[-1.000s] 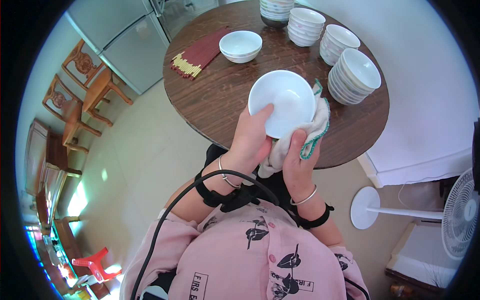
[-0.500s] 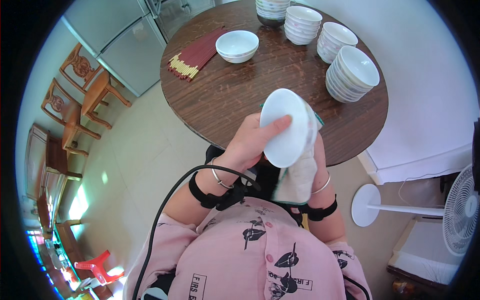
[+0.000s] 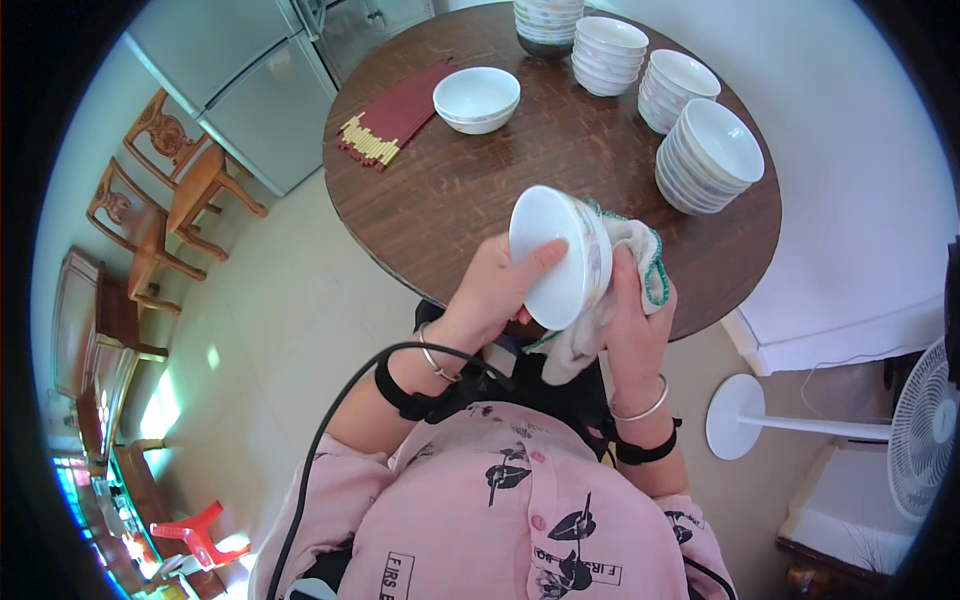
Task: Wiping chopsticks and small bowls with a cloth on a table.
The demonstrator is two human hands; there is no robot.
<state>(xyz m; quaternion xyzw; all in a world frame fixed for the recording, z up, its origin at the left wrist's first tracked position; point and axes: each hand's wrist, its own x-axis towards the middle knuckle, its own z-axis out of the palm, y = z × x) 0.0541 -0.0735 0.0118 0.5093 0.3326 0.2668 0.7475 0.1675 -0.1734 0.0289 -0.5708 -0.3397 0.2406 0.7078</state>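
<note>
A white bowl (image 3: 553, 262) with a patterned outside is tilted on its side above the near edge of the table. My left hand (image 3: 497, 278) grips it, the thumb lying inside the bowl and the fingers behind. On the bowl's outer side, my right hand (image 3: 640, 312) is closed on a whitish cloth (image 3: 632, 243) with green stitched edging. The cloth lies against the bowl's outside and hangs below it. Part of the right fingers is hidden by the cloth and the bowl.
On the round brown table (image 3: 440, 205) are a bundle of red chopsticks (image 3: 410, 105) with gold ends, two nested bowls (image 3: 477, 98) and several bowl stacks (image 3: 710, 150) at the right. A white standing fan (image 3: 925, 420) is at the right. Wooden chairs (image 3: 195, 185) stand left, near a grey fridge (image 3: 250, 90).
The bowl has shifted slightly left and turned, showing more of its patterned outside. My right hand has come out from behind the bowl to its right, bringing the cloth up with it.
</note>
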